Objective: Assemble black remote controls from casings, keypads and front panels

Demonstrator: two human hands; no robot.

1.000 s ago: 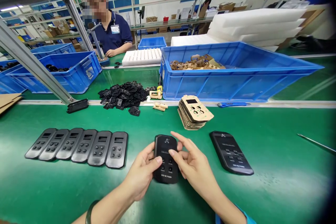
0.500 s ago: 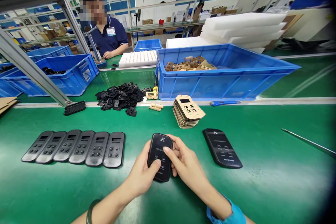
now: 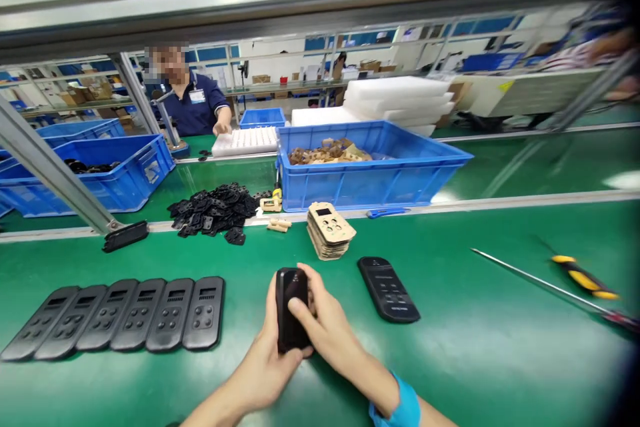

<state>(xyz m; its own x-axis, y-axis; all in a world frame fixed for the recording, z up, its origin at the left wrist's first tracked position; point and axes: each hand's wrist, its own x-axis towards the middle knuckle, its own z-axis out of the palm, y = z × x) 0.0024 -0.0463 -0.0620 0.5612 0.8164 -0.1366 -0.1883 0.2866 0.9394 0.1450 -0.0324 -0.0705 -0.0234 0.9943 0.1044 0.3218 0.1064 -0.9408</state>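
Observation:
A black remote-shaped panel (image 3: pixel 290 310) stands in both my hands low in the middle of the view. My left hand (image 3: pixel 263 363) wraps it from below and the left. From the right, my right hand (image 3: pixel 323 327) closes on it, thumb pressed on its face. A second finished black panel (image 3: pixel 389 288) lies flat on the green belt just to the right. To the left, several black panel housings (image 3: pixel 125 315) with button holes lie side by side. Beyond my hands sits a stack of tan backing sheets (image 3: pixel 329 231).
A heap of black rubber pieces (image 3: pixel 213 209) lies near the belt's far rail. A blue bin (image 3: pixel 370 170) with tan scraps stands behind it, more blue bins (image 3: pixel 100 170) at left. A screwdriver (image 3: pixel 583 278) and thin rod (image 3: pixel 530 279) lie at right. A person in a dark shirt (image 3: pixel 193 107) works opposite.
The view has tilted up and pulled back. My hands have tightened round the panel, the right hand covering more of its face. A screwdriver has come into view at right.

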